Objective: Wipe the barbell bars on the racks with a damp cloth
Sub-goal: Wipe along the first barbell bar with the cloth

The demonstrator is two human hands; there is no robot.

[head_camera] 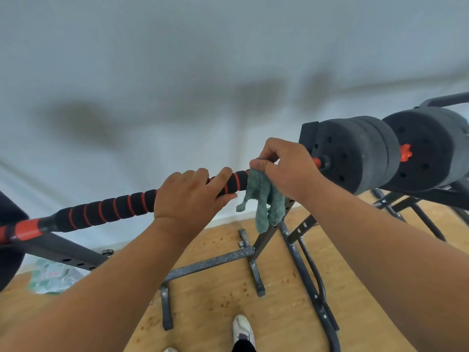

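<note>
Your shoe (243,329) on wood floor (279,275), rack base (210,264) ahead. Your left hand (189,196) wraps foam-gripped barbell bar (114,208) lying across rack. Your right hand (284,168) pinches green cloth (265,199) draped over bar, beside weight plates (355,153).

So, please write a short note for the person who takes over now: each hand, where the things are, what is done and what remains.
Left hand: grips the barbell bar on its foam grip, steadying it.
Right hand: pinches the green cloth against the bar near the weight plates; most of the cloth hangs loose.
The bar lies on the rack.
Done: cannot tell how much is already wiped.
Left: wrap the cloth round the bar, wipe along its length, then do any other bars.
</note>
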